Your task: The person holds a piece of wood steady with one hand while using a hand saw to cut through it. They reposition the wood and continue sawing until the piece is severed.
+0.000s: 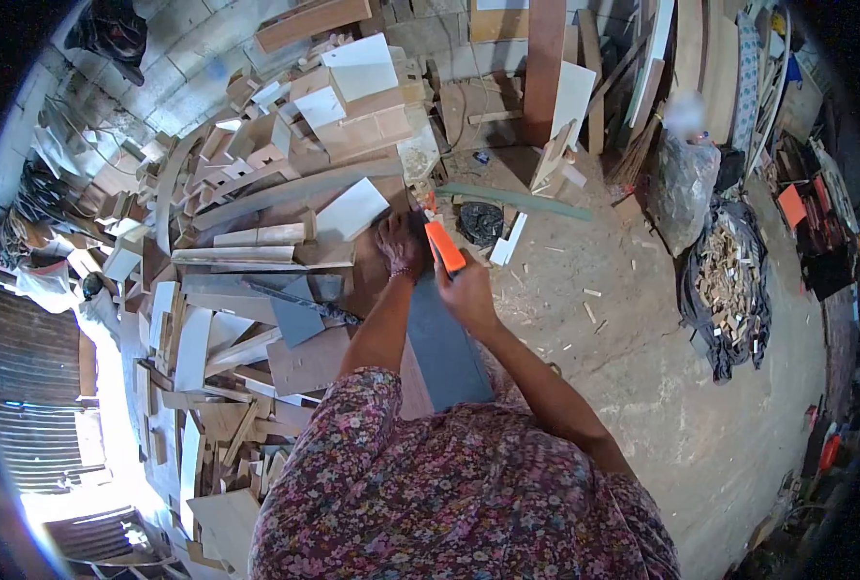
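My right hand [466, 295] is closed round the orange handle of a tool [445, 247], which looks like a handsaw; its blade is mostly hidden. Just left of it, my left hand [398, 246] lies with its fingers spread on a dark brown board [367, 282]. A long blue-grey board [439, 353] runs from below my hands toward my body. Beside the left hand sits a white-faced panel [351, 209].
Wood offcuts [246, 242] are heaped on the left. A green strip [526, 201] and a black bag [480, 222] lie beyond my right hand. On the right floor [633, 406], an open black bag holds wood scraps [728, 280], near a clear plastic sack [683, 188].
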Demonstrator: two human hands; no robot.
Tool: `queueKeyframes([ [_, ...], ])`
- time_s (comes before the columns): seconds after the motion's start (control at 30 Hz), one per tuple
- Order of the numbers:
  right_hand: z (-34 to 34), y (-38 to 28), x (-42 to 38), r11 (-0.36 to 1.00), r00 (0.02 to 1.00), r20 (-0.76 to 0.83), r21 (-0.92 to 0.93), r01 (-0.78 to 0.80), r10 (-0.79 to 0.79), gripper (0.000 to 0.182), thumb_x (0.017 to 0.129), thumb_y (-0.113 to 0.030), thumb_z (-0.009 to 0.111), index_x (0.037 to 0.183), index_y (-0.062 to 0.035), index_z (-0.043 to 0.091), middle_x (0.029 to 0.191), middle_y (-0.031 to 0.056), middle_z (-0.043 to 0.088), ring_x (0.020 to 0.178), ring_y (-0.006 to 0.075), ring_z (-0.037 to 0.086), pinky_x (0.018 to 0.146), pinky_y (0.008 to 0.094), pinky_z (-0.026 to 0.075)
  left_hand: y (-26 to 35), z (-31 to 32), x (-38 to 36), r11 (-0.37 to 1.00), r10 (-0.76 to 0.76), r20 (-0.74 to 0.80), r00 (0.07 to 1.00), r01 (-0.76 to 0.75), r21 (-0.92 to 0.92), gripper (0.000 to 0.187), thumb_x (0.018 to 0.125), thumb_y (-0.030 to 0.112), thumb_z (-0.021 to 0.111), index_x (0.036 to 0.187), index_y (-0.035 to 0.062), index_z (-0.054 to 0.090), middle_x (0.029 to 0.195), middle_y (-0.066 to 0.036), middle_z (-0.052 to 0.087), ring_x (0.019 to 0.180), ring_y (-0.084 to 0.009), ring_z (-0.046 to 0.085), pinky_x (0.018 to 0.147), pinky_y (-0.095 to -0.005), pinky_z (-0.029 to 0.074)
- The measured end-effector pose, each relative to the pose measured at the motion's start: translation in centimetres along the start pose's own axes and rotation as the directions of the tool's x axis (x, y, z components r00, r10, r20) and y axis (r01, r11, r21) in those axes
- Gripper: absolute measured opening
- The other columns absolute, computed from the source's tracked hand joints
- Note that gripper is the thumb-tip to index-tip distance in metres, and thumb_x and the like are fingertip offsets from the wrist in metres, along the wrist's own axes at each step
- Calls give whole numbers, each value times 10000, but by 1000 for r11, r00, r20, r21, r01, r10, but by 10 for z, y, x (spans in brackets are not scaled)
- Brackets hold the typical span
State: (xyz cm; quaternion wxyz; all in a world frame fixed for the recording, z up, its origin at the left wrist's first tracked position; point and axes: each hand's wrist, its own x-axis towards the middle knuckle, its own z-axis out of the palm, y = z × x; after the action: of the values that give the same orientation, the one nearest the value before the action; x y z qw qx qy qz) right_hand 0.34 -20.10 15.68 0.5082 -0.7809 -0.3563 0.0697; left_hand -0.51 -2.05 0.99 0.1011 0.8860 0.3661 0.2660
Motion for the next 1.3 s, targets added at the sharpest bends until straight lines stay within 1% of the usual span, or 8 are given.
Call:
queueKeyframes([
  [0.1,9,-4,19,989,998,5,-133,-62,63,205,763,-138,598,837,46,542,680,239,570,688,415,576,581,430,452,6,-5,-1,999,20,-85,996,-17,45,371,787,267,444,1096,73,514,1152,-106,453,1139,-286,361,952,-452,245],
  [0.2,5,4,16,993,998,4,-102,-65,66,256,765,-195,610,879,22,535,738,236,598,736,422,584,626,452,465,38,-45,4,988,-114,196,974,90,127,345,807,267,431,1084,86,528,1188,-106,444,1152,-282,358,941,-446,254],
  [0.27,1,9,10,988,992,10,92,-124,123,271,763,-204,620,888,22,539,762,237,600,760,416,585,629,437,468,26,-27,3,987,-146,52,988,142,80,347,814,247,417,1120,119,522,1165,-103,454,1145,-275,367,939,-443,258],
  [0.5,-40,-30,-25,992,981,153,3,-123,121,231,771,-163,623,877,26,543,742,225,599,724,367,607,609,386,465,20,-12,-3,987,-64,-124,990,81,140,338,790,175,440,1116,149,525,1125,-100,464,1121,-275,388,945,-447,269],
  [0.6,-58,-31,-43,954,981,67,233,-191,180,184,793,-132,626,739,14,528,605,12,502,569,71,444,510,268,398,23,-12,-4,994,-35,-189,981,54,92,322,768,139,438,1078,129,527,1082,-100,458,1084,-275,401,924,-442,286],
  [1.03,-13,-16,-43,987,994,24,121,-106,104,219,809,-179,606,802,32,549,634,90,565,604,104,525,538,299,426,22,-25,0,991,-31,-31,999,35,130,317,731,134,462,1040,108,531,1060,-71,453,1064,-274,400,901,-425,305],
  [1.2,-13,-31,-32,993,990,82,-42,-115,118,194,775,-162,611,786,21,546,672,247,568,659,371,605,551,391,456,-6,13,9,1000,26,85,996,-26,-8,388,740,202,502,1120,125,486,1130,-97,437,1141,-326,357,944,-480,282],
  [1.3,-26,-34,-41,983,984,38,53,-176,174,200,766,-165,618,796,19,547,659,247,565,669,409,579,542,411,452,8,-6,3,990,-23,-7,1000,22,-137,380,750,251,526,1112,139,492,1134,-109,431,1144,-332,353,939,-493,293],
])
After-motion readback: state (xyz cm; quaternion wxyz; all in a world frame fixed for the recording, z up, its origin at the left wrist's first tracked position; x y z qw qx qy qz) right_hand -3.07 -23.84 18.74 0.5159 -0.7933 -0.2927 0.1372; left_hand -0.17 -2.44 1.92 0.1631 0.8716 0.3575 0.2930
